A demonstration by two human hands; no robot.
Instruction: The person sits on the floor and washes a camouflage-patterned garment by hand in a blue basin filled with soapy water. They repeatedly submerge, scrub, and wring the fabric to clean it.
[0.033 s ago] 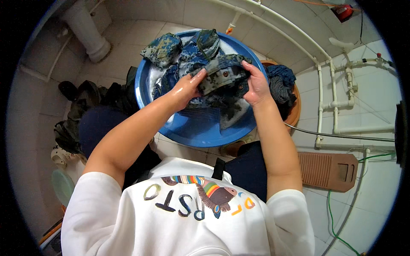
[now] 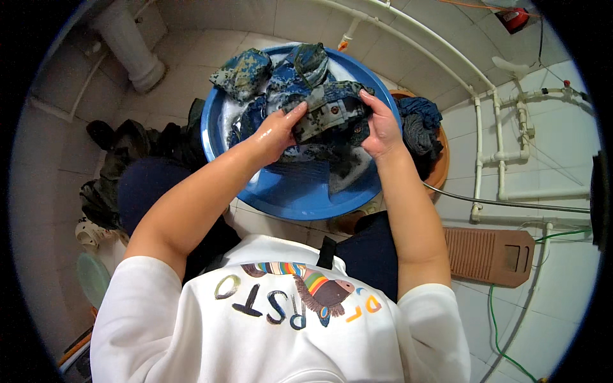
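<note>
Here, camouflage garment [image 2: 317,121], mottled grey-green and black, creased, round button [image 2: 334,110].

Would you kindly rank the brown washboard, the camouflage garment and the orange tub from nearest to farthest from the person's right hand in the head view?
From the right hand:
1. Camouflage garment: in its grip, extending left.
2. Orange tub: to its right.
3. Brown washboard: farther off, lower right.
</note>
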